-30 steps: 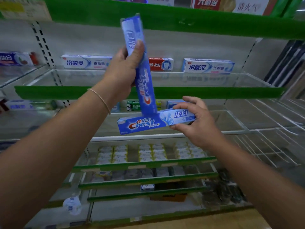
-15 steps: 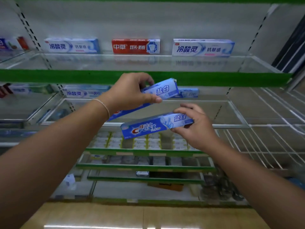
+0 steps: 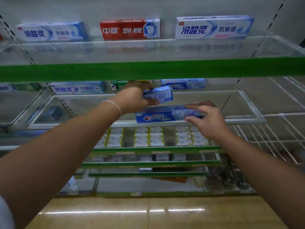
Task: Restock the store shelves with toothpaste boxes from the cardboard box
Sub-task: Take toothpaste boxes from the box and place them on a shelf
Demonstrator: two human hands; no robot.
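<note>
On the upper shelf (image 3: 148,70), near its left end, a white and blue box (image 3: 51,31) stands against the back wall; a red box (image 3: 130,28) stands at the middle and a second white and blue box (image 3: 212,28) toward the right end. Below it, on the glass shelf (image 3: 244,111), a pale blue box (image 3: 77,87) stands at the back left, then a green box (image 3: 118,85) that your hand partly hides. Your left hand (image 3: 133,98) reaches over this glass shelf, with a thin bracelet (image 3: 113,104) on the wrist, and its fingers are curled around one blue toothpaste box (image 3: 162,95), of which only the right end shows past the fingers. Just below and to the right, near the front edge of the glass shelf, your right hand (image 3: 209,119) pinches the right end of a second blue toothpaste box (image 3: 163,114) between thumb and fingers; this box lies level and lengthwise, and I cannot tell if it touches the glass. At the back right of the same shelf stands another blue box (image 3: 183,83). Lower shelves carry rows of small packs (image 3: 148,138).
</note>
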